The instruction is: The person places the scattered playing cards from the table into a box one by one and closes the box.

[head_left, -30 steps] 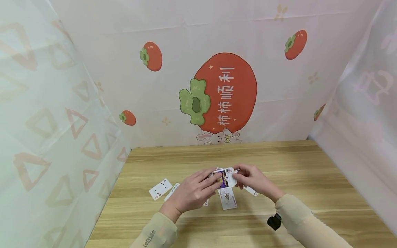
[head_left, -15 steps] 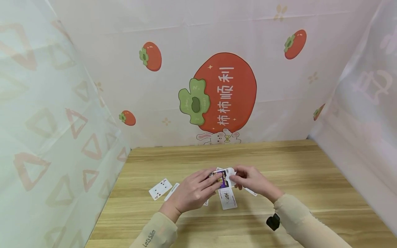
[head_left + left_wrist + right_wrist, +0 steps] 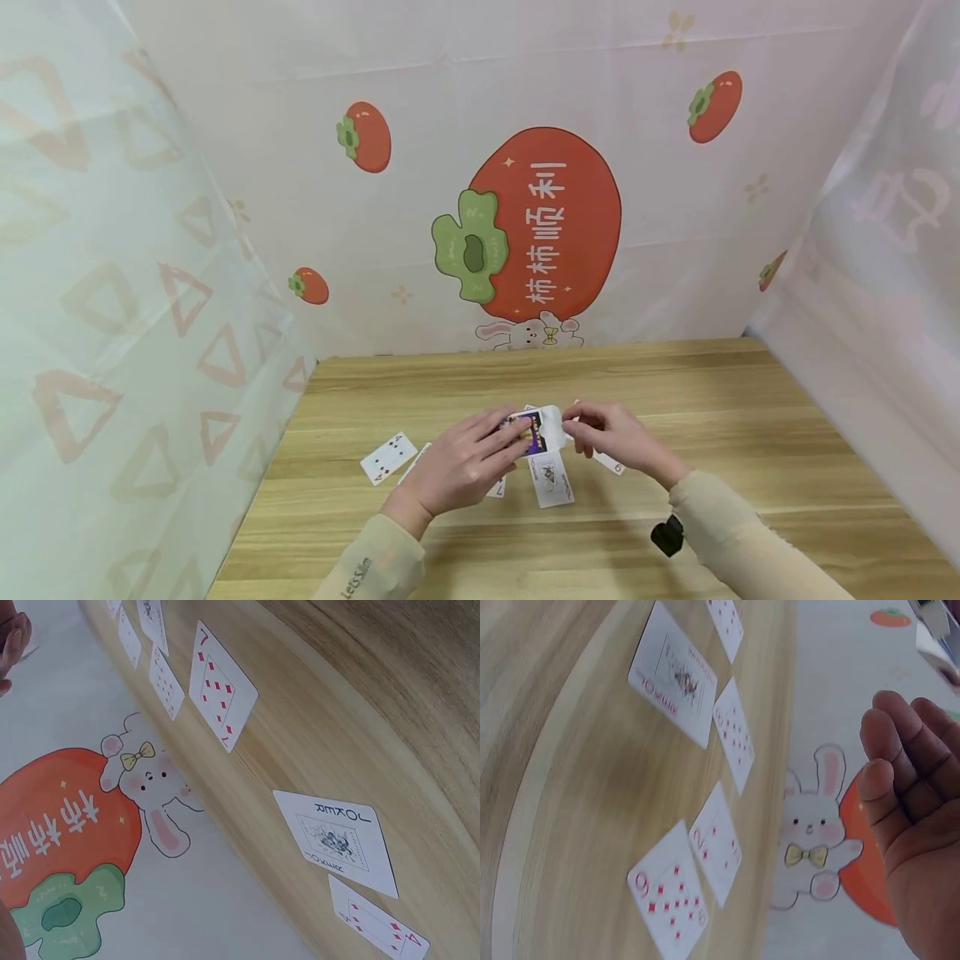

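Observation:
A small purple-and-white playing card box [image 3: 536,438] is held by my left hand [image 3: 468,460], whose fingers lie across its printed face. Its white flap [image 3: 553,430] stands out at the right end. My right hand [image 3: 613,435] is at that flap, thumb and forefinger close together by its edge; whether they pinch it cannot be made out. In the right wrist view, the other fingers [image 3: 919,754] of this hand are loosely bent, and a corner of the box [image 3: 934,630] shows at the upper right.
Face-up cards lie around the hands: a four of diamonds [image 3: 387,457], a joker [image 3: 551,480], another joker [image 3: 330,840], a seven of diamonds [image 3: 222,690], a nine of diamonds [image 3: 671,894] and a two of diamonds [image 3: 717,846]. Behind the wooden table [image 3: 675,375] hangs a printed cloth [image 3: 420,325].
The card with a three, which stuck out of the box's right end, has gone in and its face no longer shows. My right hand has drawn back slightly to the right, uncovering the flap.

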A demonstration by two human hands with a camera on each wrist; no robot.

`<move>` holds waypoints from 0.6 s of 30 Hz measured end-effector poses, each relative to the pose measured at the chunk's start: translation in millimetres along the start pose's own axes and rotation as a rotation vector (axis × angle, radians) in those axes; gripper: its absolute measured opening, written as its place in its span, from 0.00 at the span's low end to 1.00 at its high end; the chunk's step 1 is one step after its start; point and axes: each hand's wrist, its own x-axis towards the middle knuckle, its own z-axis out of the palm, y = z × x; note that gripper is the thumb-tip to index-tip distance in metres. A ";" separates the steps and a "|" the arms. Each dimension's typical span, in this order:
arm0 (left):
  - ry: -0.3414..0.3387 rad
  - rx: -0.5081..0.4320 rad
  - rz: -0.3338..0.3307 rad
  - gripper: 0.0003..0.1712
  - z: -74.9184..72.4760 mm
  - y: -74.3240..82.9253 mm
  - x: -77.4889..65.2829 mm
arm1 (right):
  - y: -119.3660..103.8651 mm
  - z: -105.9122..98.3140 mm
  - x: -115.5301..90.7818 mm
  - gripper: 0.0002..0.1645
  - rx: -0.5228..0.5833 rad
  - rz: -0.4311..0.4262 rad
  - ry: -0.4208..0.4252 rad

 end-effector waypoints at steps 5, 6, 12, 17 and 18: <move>-0.001 0.015 -0.003 0.20 -2.8 -4.7 -4.3 | 15.6 -14.1 -5.2 0.12 -0.047 0.043 0.045; 0.005 0.017 -0.001 0.19 -3.8 -5.8 -4.9 | 19.7 -16.5 -5.5 0.12 -0.067 0.048 0.055; 0.022 0.028 0.010 0.18 -7.8 -10.9 -6.8 | 47.5 -29.2 -8.8 0.18 -0.202 0.032 0.081; 0.017 0.028 -0.002 0.18 -9.4 -12.4 -8.6 | 64.7 -36.0 -15.1 0.29 -0.324 0.013 0.052; 0.015 0.028 -0.005 0.18 -9.5 -12.7 -8.8 | 67.2 -36.7 -16.2 0.30 -0.359 0.007 0.045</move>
